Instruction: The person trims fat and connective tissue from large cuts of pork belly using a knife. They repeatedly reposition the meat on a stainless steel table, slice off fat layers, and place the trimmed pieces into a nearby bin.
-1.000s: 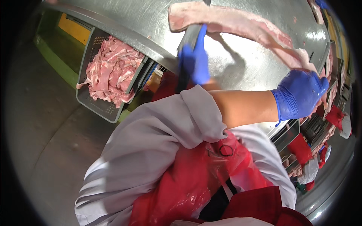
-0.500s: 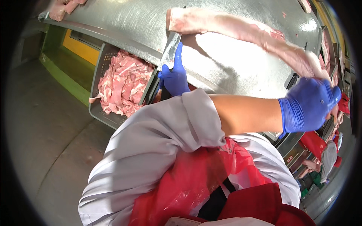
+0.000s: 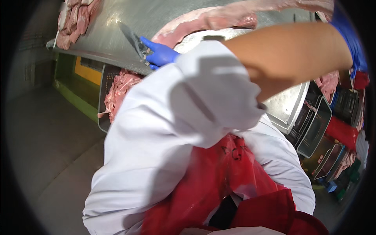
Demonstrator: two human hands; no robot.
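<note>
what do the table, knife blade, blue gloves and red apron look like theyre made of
Table: probably stainless steel, satin finish, from its grey sheen and glare.
Knife blade: likely steel; flat grey, though blurred.
Blue gloves: thin and rubbery, perhaps nitrile, fitting closely around the fingers.
Red apron: seemingly glossy plastic sheeting, judging by shiny creases.

Meat-cutting room: steel worktable [image 3: 107,41], raw meat [image 3: 203,21], perforated crates [image 3: 317,131].
</note>
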